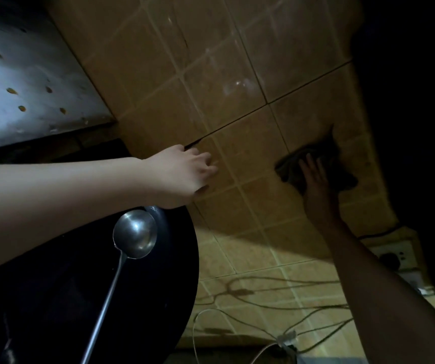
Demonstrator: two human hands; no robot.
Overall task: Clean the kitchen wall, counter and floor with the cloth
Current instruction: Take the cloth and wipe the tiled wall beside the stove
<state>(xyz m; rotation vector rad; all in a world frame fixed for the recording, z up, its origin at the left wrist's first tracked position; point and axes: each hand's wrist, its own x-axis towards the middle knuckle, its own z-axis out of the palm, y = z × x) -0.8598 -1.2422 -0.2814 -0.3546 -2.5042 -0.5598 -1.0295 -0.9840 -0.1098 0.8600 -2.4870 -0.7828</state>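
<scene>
A dark cloth (334, 158) lies flat against the tan tiled wall (211, 74) at the right, in shadow. My right hand (316, 182) presses on it with straight, spread fingers. My left hand (184, 172) rests against the wall tiles further left, its fingers loosely bent, and it holds nothing. The tiled counter (263, 264) runs below the wall.
A black wok (79, 298) with a steel ladle (135, 233) lying in it sits under my left forearm. A steel hood panel (27, 74) hangs at upper left. Thin cables (263, 300) trail over the counter. A white socket strip (392, 256) sits at right.
</scene>
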